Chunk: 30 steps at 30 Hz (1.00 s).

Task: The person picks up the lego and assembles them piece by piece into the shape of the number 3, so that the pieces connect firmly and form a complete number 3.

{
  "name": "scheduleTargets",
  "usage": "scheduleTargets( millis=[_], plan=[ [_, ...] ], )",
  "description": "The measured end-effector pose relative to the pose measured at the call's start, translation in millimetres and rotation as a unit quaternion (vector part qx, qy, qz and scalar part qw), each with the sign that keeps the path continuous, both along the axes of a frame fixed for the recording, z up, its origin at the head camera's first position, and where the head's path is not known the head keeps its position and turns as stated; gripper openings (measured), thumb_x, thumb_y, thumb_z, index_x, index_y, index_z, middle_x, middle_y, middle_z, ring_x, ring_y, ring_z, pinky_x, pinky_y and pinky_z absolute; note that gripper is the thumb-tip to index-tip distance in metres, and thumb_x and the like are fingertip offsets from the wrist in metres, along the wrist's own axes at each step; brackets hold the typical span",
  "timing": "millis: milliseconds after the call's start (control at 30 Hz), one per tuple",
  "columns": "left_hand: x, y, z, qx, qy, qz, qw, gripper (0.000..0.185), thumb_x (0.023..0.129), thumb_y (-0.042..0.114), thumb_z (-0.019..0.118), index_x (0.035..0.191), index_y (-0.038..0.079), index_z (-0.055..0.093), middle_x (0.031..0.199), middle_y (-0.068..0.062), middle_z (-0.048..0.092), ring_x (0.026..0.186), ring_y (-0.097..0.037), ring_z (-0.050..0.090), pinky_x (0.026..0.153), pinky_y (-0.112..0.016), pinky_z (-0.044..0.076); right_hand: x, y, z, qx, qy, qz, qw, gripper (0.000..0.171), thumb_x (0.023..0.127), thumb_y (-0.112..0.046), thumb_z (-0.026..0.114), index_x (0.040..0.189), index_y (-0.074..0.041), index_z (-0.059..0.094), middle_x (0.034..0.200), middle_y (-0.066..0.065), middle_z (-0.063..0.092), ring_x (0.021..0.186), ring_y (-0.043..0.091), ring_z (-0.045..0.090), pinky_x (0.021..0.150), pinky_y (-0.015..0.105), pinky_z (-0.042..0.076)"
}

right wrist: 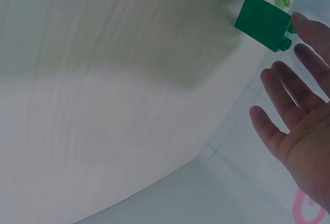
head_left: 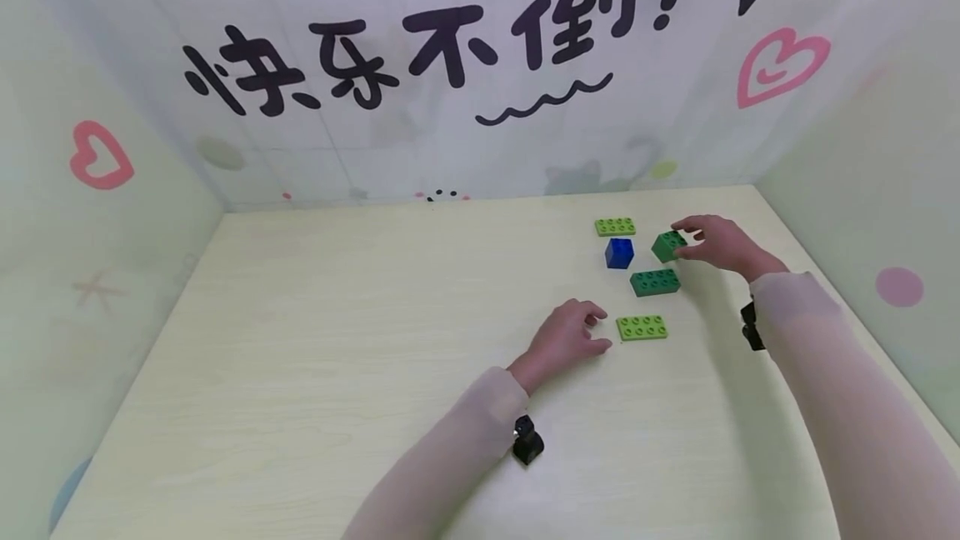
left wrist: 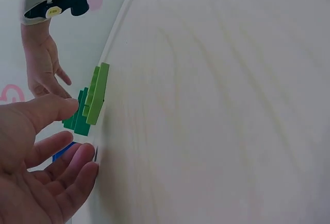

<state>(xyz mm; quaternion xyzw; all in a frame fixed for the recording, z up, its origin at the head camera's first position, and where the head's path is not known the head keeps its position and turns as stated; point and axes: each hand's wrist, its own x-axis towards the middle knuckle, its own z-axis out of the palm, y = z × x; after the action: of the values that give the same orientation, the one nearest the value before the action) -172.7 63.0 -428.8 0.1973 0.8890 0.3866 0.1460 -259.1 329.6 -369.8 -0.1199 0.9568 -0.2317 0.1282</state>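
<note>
Green small brick (head_left: pixel 668 245) lies far right on the table (head_left: pixel 337 357), the right hand (head_left: pixel 716 242) touching it with spread fingers. Left hand (head_left: pixel 566 338) rests relaxed beside a light-green plate (head_left: pixel 642 327).

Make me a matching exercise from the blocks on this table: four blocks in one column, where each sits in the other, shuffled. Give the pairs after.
Blocks:
1. blue block
2. small dark green block
3. flat dark green brick
4. flat light green brick

Places:
A. just right of the left hand
B. at the fingertips of the right hand
C. just below the far light green brick
D. on the table between the small dark green block and the near light green brick

Pairs: 1-C, 2-B, 3-D, 4-A
</note>
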Motion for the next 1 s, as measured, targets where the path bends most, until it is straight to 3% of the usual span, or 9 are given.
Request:
scheduleTargets(
  millis=[233, 633, 1000],
  plan=[
    [1.3, 19.5, -1.9, -0.054, 0.034, 0.018, 0.9978, 0.051, 0.075, 0.028, 0.076, 0.121, 0.016, 0.057, 0.093, 0.004, 0.050, 0.076, -0.006, 0.048, 0.062, -0.016, 0.039, -5.3, -0.1, -6.0, -0.012, 0.001, 0.000, 1.000, 0.049, 0.086, -0.002, 0.060, 0.129, 0.012, 0.040, 0.126, 0.035, 0.040, 0.110, 0.050, 0.042, 0.087, 0.055, 0.039],
    [5.4, 28.1, -4.5, -0.092, 0.073, 0.046, 0.9920, 0.045, 0.073, 0.036, 0.076, 0.114, 0.024, 0.063, 0.086, 0.006, 0.046, 0.065, -0.007, 0.043, 0.051, -0.019, 0.034, -9.3, -3.6, -11.7, -0.030, 0.002, -0.020, 0.999, 0.044, 0.085, 0.002, 0.058, 0.126, 0.011, 0.045, 0.120, 0.035, 0.046, 0.106, 0.048, 0.048, 0.085, 0.053, 0.042],
    [5.7, 33.3, -6.4, -0.116, 0.075, 0.066, 0.9883, 0.040, 0.073, 0.038, 0.076, 0.111, 0.028, 0.066, 0.083, 0.006, 0.043, 0.062, -0.008, 0.041, 0.049, -0.021, 0.033, -11.7, -5.2, -13.6, -0.022, -0.006, -0.024, 0.999, 0.045, 0.084, 0.002, 0.058, 0.127, 0.010, 0.044, 0.119, 0.035, 0.046, 0.107, 0.048, 0.046, 0.087, 0.054, 0.040]
  ],
)
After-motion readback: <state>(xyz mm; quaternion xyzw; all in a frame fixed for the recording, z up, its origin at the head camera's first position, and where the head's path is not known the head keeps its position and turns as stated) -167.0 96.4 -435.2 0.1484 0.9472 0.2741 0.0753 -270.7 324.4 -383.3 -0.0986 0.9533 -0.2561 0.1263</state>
